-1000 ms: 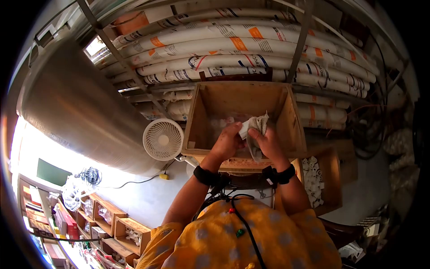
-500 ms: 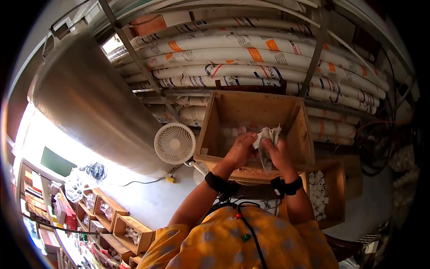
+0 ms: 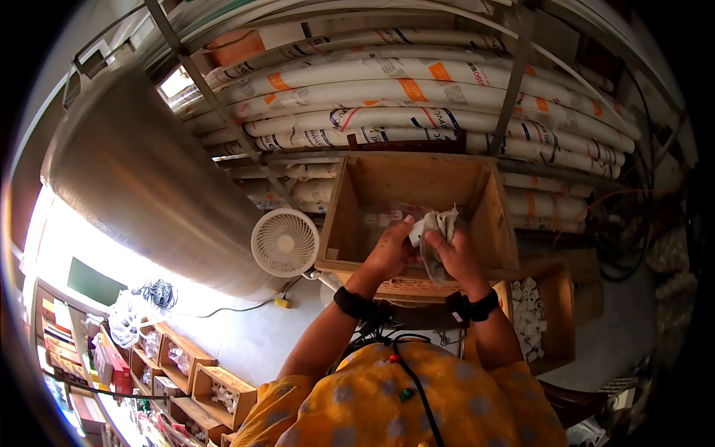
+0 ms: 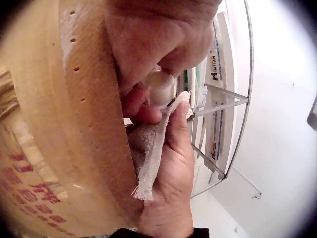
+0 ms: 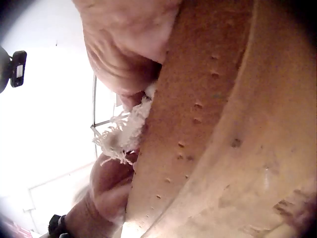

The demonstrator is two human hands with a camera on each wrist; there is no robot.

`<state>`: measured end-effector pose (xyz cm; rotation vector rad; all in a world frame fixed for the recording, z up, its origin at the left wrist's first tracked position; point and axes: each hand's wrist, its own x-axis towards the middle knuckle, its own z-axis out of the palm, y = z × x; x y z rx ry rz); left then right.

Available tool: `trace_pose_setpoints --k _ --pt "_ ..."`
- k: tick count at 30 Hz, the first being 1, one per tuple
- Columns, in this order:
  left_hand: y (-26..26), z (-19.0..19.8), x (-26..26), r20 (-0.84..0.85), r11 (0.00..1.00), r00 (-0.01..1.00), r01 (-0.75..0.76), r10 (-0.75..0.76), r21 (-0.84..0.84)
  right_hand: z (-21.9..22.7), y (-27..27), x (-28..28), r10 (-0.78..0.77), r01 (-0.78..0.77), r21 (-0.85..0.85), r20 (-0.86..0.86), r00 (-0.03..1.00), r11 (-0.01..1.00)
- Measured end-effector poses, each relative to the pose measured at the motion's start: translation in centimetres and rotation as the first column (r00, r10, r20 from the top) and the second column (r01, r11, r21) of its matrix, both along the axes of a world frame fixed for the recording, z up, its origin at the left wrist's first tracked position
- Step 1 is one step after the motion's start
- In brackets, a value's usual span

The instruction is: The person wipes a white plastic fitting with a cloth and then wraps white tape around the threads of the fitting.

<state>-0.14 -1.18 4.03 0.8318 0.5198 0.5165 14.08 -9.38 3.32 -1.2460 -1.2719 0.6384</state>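
The left hand (image 3: 389,252) and the right hand (image 3: 451,255) are raised together over the front edge of a wooden box (image 3: 350,216); both meet at a grey cloth (image 3: 439,223) and a small white fitting (image 3: 416,232); the left hand's fingers are curled round the fitting, seen close in the left wrist view as a pale rounded piece (image 4: 161,89) pinched between thumb and fingertips; the right hand grips the cloth, its thumb (image 4: 179,130) pressed along the fabric (image 4: 148,153), and the cloth wraps against the fitting; the frayed fringe of the cloth (image 5: 121,136) hangs just below the right hand's fingers in the right wrist view; both hands touch each other at the cloth, just above the box's rim.

Beyond the hands, stacked white pipes (image 3: 417,97) run across behind the box; to the left of the left hand stands a small white fan (image 3: 284,243); to the right of the right wrist, another wooden box holds white fittings (image 3: 527,309); both wrists wear black bands (image 3: 356,304).
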Motion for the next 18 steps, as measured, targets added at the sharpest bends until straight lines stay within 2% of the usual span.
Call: trace_pose_setpoints --k 1,4,7,10,13,18 --pt "-0.4 0.6 0.1 0.019 1.000 1.000 -0.017 0.017 0.007 -0.1 0.0 0.0 -0.018 0.018 0.006 -0.022 1.000 1.000" --pt "0.5 -1.7 0.3 -0.022 0.983 1.000 0.009 -0.005 0.183 0.1 -0.2 0.3 -0.088 0.091 -0.116 0.026 0.996 0.989" --pt "0.3 -1.3 0.3 -0.065 0.970 0.998 0.019 -0.003 0.241 -0.8 0.3 0.0 -0.173 0.171 0.043 0.041 0.984 0.984" --pt "-0.2 -0.4 0.2 -0.105 0.977 0.994 0.000 0.023 0.212 -0.6 0.0 0.2 -0.141 0.141 -0.007 -0.028 0.990 0.990" --pt "0.3 -0.8 0.0 -0.128 0.983 0.990 -0.042 0.065 0.176 0.3 0.0 0.2 -0.044 0.046 -0.038 0.066 0.997 0.998" --pt "0.1 -0.7 -0.1 -0.025 0.993 1.000 -0.016 0.019 0.119 -0.1 0.2 0.0 -0.018 0.018 0.016 0.008 1.000 1.000"
